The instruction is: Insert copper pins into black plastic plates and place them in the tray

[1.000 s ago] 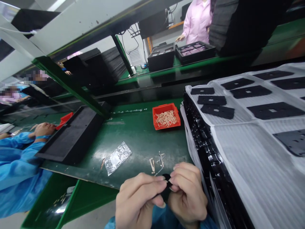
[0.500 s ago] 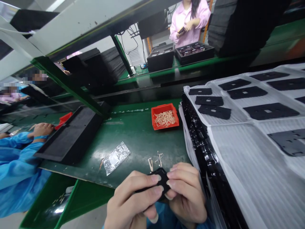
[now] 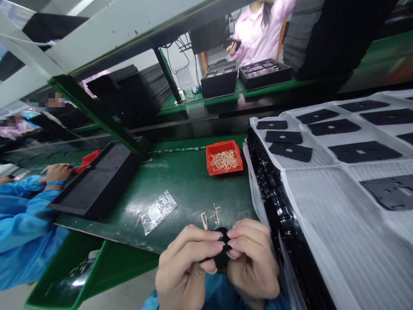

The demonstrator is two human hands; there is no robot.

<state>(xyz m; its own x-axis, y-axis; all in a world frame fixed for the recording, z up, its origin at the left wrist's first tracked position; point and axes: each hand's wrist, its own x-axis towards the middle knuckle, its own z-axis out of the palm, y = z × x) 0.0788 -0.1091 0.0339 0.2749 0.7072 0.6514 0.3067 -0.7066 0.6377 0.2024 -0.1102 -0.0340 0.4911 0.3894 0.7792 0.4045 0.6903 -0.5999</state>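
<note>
Both my hands pinch one small black flat piece (image 3: 222, 257) above the near edge of the green bench. My left hand (image 3: 189, 262) has fingertips and thumb on its left part. On its right part are the fingers of my right hand (image 3: 253, 258). Much of the piece is hidden by my fingers. Just beyond it lie several small pale strips (image 3: 217, 214) on the bench. Farther back, a red bin (image 3: 239, 168) holds a heap of similar pale strips. A clear plastic bag (image 3: 158, 212) lies flat to the left of my hands.
At right, a white-lined surface (image 3: 322, 206) with a black side carries several black flat plates (image 3: 364, 151). A black tray (image 3: 97, 181) stands at left beside a co-worker's blue sleeve (image 3: 26, 228). A green bin (image 3: 64, 275) sits below the bench edge. Across, a person in pink (image 3: 258, 34) stands behind black boxes.
My left hand has shifted slightly right and its fingertips are closer to my right hand's. The black piece is turned and more covered. The person across has raised one arm.
</note>
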